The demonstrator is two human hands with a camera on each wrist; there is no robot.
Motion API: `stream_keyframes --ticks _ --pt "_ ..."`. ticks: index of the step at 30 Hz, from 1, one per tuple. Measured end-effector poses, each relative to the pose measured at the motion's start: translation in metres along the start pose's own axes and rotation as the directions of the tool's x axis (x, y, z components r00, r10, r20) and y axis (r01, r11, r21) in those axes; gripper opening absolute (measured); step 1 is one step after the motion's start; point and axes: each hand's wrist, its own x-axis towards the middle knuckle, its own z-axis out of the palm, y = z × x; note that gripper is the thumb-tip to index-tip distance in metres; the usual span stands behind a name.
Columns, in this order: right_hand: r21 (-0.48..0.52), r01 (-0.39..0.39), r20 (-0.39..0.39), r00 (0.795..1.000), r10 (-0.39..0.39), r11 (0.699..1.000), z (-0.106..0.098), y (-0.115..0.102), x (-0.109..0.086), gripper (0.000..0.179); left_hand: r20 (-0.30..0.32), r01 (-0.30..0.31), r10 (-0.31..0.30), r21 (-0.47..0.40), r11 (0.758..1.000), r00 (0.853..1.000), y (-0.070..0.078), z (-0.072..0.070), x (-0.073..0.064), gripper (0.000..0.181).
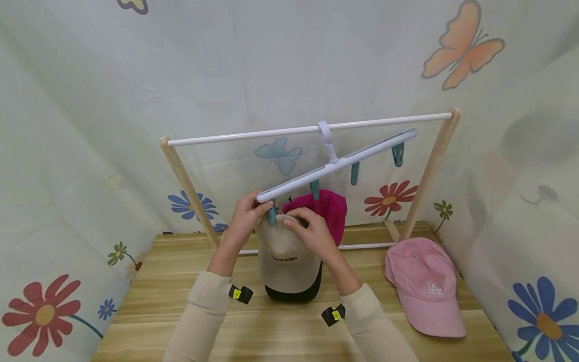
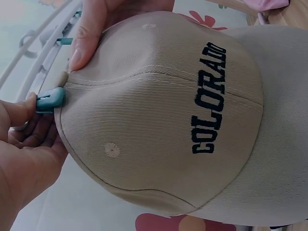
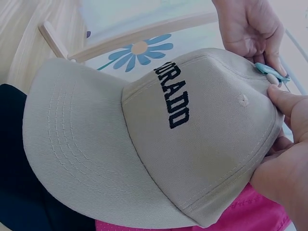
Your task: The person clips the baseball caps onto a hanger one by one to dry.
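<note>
A beige cap (image 1: pixel 289 251) with dark COLORADO lettering hangs brim down below the low left end of a white hanger (image 1: pixel 334 166). My left hand (image 1: pixel 242 221) pinches the teal clip (image 2: pixel 52 98) at that end, and the clip sits on the edge of the cap's crown. With thumb and fingers, my right hand (image 1: pixel 318 234) grips the same edge just right of the clip. Behind the beige cap is a magenta cap (image 1: pixel 334 216), partly covered by it and my right hand. Something black (image 3: pixel 29 168) shows beyond the beige brim.
The hanger's hook goes over the white rail (image 1: pixel 253 134) of a wooden-legged rack. Other teal clips, such as the rightmost clip (image 1: pixel 398 154), dangle along the hanger. A pink cap (image 1: pixel 425 286) lies at the right of the wooden table (image 1: pixel 149 301). Flowered curtains surround it.
</note>
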Motion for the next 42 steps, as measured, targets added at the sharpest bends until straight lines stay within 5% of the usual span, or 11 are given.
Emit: stream_keyframes --ticks 42 --pt "-0.031 -0.044 0.075 0.996 0.046 0.999 0.005 0.008 -0.009 0.03 -0.041 0.022 -0.021 0.03 0.999 0.999 -0.015 -0.013 -0.01 0.024"
